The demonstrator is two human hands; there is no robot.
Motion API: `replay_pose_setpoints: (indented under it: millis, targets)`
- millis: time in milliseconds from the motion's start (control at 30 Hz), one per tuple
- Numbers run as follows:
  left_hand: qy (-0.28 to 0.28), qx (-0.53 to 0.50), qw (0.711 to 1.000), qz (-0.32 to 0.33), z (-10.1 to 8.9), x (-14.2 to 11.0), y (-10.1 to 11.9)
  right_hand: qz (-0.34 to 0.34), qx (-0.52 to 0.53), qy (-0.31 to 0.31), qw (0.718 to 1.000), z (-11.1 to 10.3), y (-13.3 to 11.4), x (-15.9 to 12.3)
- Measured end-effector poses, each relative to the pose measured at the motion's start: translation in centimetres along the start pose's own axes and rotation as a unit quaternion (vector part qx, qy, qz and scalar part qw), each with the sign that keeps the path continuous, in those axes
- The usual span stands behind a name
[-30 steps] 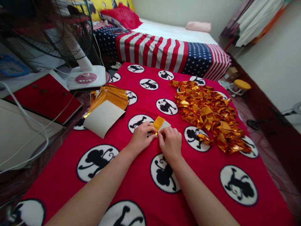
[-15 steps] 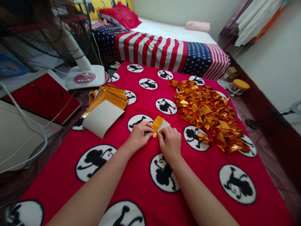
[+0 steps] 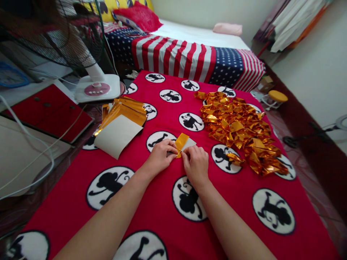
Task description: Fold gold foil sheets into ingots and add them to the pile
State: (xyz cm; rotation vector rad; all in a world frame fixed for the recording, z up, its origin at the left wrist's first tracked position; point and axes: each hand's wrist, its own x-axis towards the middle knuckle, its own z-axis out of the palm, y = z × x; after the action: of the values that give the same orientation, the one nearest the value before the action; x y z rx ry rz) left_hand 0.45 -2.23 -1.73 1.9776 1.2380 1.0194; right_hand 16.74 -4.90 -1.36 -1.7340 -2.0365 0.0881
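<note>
A small sheet of gold foil paper [image 3: 182, 141], partly folded so that gold and a pale back both show, lies on the red monkey-print cloth [image 3: 151, 187]. My left hand [image 3: 163, 153] pinches its left edge with thumb and fingers. At its lower right, my right hand [image 3: 195, 160] has its fingers closed on the paper too. Fingertips of both hands almost meet and cover the paper's near corner. To the left lies a fanned stack of gold foil sheets [image 3: 130, 111], with a pale side up on the front sheet [image 3: 118, 135].
Folded gold foil pieces [image 3: 235, 126] lie heaped at the right, one loose piece [image 3: 234, 158] nearer me. A fan base [image 3: 108, 88] stands beyond the stack. Behind is a bed with a striped, starred cover [image 3: 173, 57]. A yellow stool [image 3: 278, 96] stands at right.
Hardly anything differs. Both hands stay on the partly folded paper in the same pinch, and the view has shifted very slightly.
</note>
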Motion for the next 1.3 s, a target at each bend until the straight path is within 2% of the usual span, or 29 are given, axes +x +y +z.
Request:
replay_pose_setpoints:
  millis: [500, 800, 1033, 1300]
  targets:
    - [-0.015, 0.031, 0.999, 0.007, 0.0, -0.1, 0.4, 0.011, -0.028, 0.003, 1.000, 0.2, -0.4, 0.2]
    - [0.033, 0.048, 0.998, -0.012, 1.0, -0.1, 0.8, 0.012, -0.027, -0.001, 1.000, 0.3, -0.3, 0.3]
    - [0.032, 0.060, 0.998, -0.004, 1.1, -0.4, 0.8, 0.023, -0.014, 0.005, 1.000, 0.4, -0.2, 0.3]
    - [0.022, 0.084, 0.996, 0.029, 1.2, -0.4, 0.3, 0.038, -0.056, 0.000, 0.998, 0.8, 0.1, 1.4]
